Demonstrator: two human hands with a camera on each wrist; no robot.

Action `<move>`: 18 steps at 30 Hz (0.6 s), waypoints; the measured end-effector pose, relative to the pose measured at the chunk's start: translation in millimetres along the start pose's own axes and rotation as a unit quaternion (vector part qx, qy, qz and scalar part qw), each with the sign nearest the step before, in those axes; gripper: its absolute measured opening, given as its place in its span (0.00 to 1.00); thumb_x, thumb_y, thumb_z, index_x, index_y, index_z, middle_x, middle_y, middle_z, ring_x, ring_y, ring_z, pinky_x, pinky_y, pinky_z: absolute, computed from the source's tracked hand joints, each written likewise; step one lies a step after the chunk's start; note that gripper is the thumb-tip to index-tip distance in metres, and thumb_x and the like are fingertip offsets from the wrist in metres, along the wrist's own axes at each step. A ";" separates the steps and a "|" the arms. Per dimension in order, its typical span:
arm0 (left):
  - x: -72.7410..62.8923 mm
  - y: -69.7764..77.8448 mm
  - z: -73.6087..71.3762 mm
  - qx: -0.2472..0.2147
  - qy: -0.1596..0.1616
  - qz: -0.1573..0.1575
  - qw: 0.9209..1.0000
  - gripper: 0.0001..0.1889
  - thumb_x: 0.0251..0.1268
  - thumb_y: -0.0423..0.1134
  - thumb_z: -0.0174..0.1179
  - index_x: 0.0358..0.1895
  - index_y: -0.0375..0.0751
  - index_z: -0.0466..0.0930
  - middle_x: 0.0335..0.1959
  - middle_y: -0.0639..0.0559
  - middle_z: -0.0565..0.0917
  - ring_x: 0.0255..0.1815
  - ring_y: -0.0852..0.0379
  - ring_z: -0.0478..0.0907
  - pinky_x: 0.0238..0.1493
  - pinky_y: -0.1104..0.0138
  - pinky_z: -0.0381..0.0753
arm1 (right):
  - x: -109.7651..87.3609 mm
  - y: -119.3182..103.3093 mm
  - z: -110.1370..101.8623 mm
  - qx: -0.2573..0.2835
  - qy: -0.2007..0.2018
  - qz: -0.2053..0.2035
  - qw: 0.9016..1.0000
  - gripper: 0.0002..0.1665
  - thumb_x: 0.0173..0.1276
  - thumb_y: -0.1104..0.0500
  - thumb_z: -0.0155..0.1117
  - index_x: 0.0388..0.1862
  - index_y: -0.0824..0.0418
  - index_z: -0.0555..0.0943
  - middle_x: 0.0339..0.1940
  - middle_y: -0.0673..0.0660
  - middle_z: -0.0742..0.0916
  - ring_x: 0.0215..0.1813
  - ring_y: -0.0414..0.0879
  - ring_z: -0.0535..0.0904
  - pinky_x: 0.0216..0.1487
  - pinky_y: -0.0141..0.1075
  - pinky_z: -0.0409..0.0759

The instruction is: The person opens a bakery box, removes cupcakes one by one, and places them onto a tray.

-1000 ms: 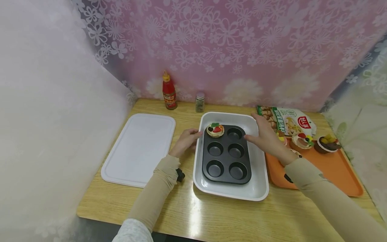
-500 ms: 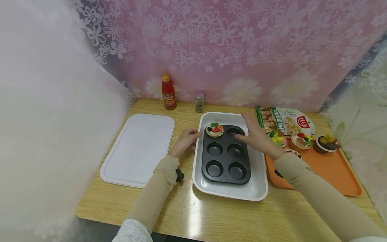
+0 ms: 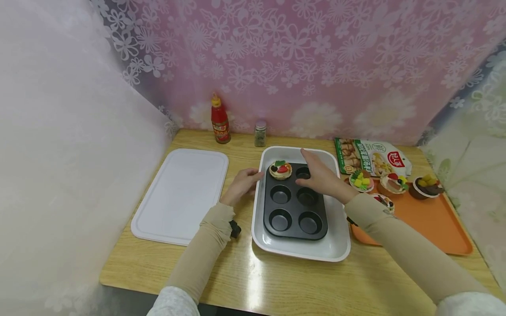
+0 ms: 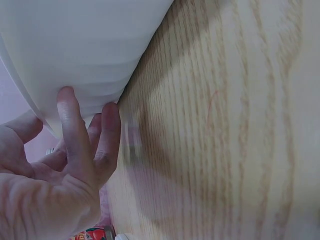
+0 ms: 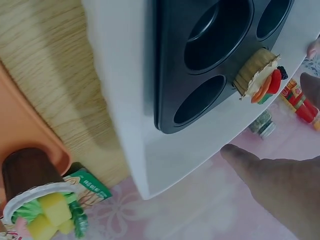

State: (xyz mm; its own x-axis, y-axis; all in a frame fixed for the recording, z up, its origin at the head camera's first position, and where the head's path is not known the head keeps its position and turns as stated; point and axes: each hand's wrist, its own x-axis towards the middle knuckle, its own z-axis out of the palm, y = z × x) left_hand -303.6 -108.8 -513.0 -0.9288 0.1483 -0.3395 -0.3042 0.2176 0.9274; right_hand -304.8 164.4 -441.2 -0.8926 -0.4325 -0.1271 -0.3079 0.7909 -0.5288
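Observation:
My left hand (image 3: 241, 186) holds the left side of a deep white tray (image 3: 337, 228). In the left wrist view its fingertips touch the outer wall and the thumb is at the rim. Inside the tray lies a dark muffin pan (image 3: 294, 202) with several round cups. A fruit-topped cupcake (image 3: 280, 170) sits in the back left cup. Over the pan's back right cup hovers my right hand (image 3: 321, 176), thumb and fingers apart, nothing in its grasp. From the right wrist view, that hand (image 5: 280, 182) is apart from the cupcake (image 5: 262, 77).
At right, an orange tray (image 3: 431, 224) carries several cupcakes, one with a dark cup (image 3: 424, 188). A food packet (image 3: 373, 157) lies behind it. A white cutting board (image 3: 179, 195) lies at left. A red sauce bottle (image 3: 220, 120) and a small jar (image 3: 260, 134) stand at the back.
My right hand has moved left, from the white tray's right rim to above the muffin pan, nearer the cupcake. The left hand has stayed at the tray's left side.

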 end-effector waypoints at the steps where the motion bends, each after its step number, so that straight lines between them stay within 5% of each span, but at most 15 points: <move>1: 0.3 -0.2 -0.3 0.000 0.001 -0.001 1.000 0.21 0.81 0.51 0.58 0.65 0.41 0.80 0.59 0.44 0.85 0.48 0.56 0.83 0.38 0.72 0.82 | 1.6 -1.5 0.8 0.000 -0.003 0.001 1.000 0.63 0.73 0.54 0.72 0.88 0.65 0.39 0.88 0.71 0.51 0.87 0.69 0.47 0.82 0.66 0.56; 18: 0.5 -1.4 -1.4 0.000 0.002 0.007 1.000 0.20 0.80 0.51 0.59 0.62 0.40 0.81 0.54 0.46 0.85 0.42 0.60 0.81 0.36 0.71 0.81 | 31.1 -10.8 22.1 0.000 -0.025 -0.001 1.000 0.61 0.73 0.55 0.73 0.87 0.67 0.41 0.86 0.74 0.54 0.86 0.70 0.51 0.81 0.66 0.59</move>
State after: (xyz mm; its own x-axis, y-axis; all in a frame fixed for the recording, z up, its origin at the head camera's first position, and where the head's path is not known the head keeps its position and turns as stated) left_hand -304.0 -110.4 -514.3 -0.9338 0.1471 -0.3262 -0.2916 0.2157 0.9319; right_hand -321.9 132.8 -458.0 -0.8745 -0.4550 -0.1682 -0.3091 0.7898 -0.5297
